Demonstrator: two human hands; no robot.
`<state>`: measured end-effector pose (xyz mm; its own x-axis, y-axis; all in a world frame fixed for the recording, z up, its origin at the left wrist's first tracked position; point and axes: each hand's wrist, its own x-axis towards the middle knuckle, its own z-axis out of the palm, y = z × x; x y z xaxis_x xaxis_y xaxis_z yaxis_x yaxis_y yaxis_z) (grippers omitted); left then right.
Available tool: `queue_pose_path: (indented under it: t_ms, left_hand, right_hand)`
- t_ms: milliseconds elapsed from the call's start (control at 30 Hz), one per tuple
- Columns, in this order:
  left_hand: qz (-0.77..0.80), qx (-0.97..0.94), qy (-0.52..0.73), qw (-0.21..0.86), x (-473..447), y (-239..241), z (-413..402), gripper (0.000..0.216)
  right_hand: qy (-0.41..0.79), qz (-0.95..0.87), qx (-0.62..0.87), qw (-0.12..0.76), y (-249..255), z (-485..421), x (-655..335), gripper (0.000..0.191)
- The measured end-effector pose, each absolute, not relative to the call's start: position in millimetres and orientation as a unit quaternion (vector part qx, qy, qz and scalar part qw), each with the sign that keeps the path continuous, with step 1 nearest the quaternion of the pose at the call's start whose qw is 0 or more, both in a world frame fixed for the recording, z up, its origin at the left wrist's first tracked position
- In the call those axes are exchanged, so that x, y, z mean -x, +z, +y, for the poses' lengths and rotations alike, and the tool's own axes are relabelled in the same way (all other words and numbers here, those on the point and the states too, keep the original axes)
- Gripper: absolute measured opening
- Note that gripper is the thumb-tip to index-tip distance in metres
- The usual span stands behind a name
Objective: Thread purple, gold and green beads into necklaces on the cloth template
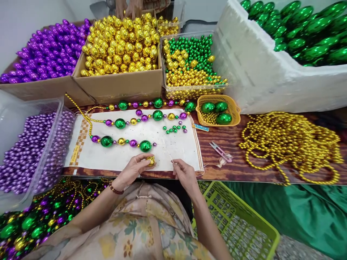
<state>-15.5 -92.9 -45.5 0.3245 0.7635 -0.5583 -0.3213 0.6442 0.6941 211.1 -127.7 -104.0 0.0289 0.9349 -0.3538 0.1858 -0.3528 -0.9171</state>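
We're pinching a gold bead [150, 161] in our left hand [132, 169], over the towel [94, 160], probably to stop it rolling. Nearby, our right hand [185, 173] is gripping a needle or thread [171, 158], seemingly for control.

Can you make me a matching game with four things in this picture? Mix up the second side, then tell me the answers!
Things:
1. Left hand
2. Pink-handled snips
3. Yellow basket
4. Glossy purple beads

Clues:
A. Heaped in a cardboard box
B. Holding a gold bead in its fingers
C. Has three large green beads inside
D. On the table, between the white cloth and gold bead strands

Right pairs: 1-B, 2-D, 3-C, 4-A
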Motion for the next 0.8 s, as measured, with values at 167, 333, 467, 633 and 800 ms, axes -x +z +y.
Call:
queue_pose_path:
  t_ms: [167,333,467,633,800]
  left_hand:
    - [0.474,-0.263,0.332,0.772,6.0,-42.1,-94.0,0.036]
    - [0.483,-0.291,0.302,0.768,-5.2,-42.5,-100.2,0.039]
    - [0.473,-0.266,0.298,0.786,-11.1,-42.2,-102.7,0.044]
    - [0.464,-0.258,0.298,0.793,-11.6,-42.1,-100.2,0.041]
    - [0.468,-0.252,0.289,0.796,-8.5,-49.2,-103.8,0.039]
  right_hand:
    - [0.536,-0.452,0.623,0.348,-104.2,-129.0,-213.0,0.032]
    - [0.526,-0.424,0.625,0.391,-100.3,-124.4,-214.3,0.035]
    - [0.517,-0.417,0.623,0.413,-97.1,-116.9,-215.6,0.035]
    - [0.506,-0.414,0.623,0.43,-92.0,-110.3,-218.8,0.036]
    - [0.515,-0.423,0.622,0.412,-92.0,-114.5,-221.0,0.037]
